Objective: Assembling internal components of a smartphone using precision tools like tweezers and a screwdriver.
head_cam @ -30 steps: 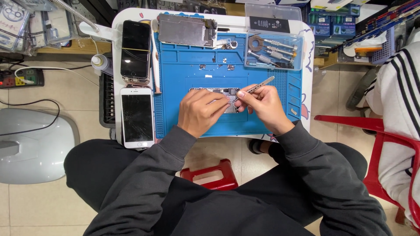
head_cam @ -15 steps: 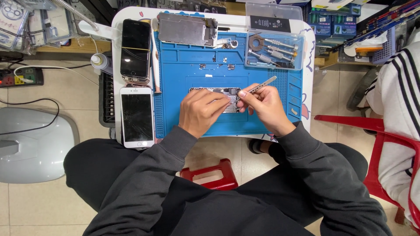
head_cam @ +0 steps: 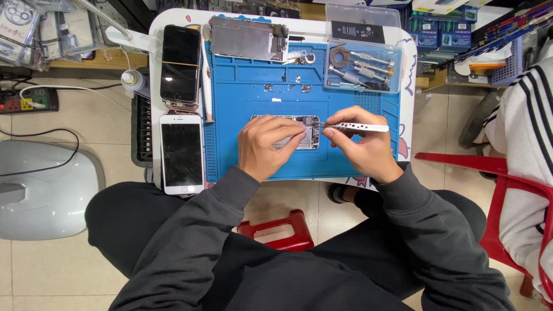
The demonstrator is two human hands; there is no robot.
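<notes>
Opened phone (head_cam: 288, 133) lying at centre of blue repair mat (head_cam: 253, 86) on small white surface (head_cam: 406, 69), long axis running left to right. Left hand (head_cam: 268, 147) resting on phone's left and middle portion, fingers bent down against it, pinning rather than gripping. Right hand (head_cam: 360, 144) clenched on metal tweezers (head_cam: 351, 125), shaft lying nearly level, tips pointing left. Tips meeting phone's right end, just beside left fingertips; phone thus directly left of right grip. Both hands about equally near. Phone interior exposed: grey metal shielding, dark connector area at right end. Noted alongside: two intact phones (head_cam: 180, 103) off mat's left edge, detached screen panel (head_cam: 247, 39) at top, clear tray of screwdrivers (head_cam: 362, 68) upper right.
</notes>
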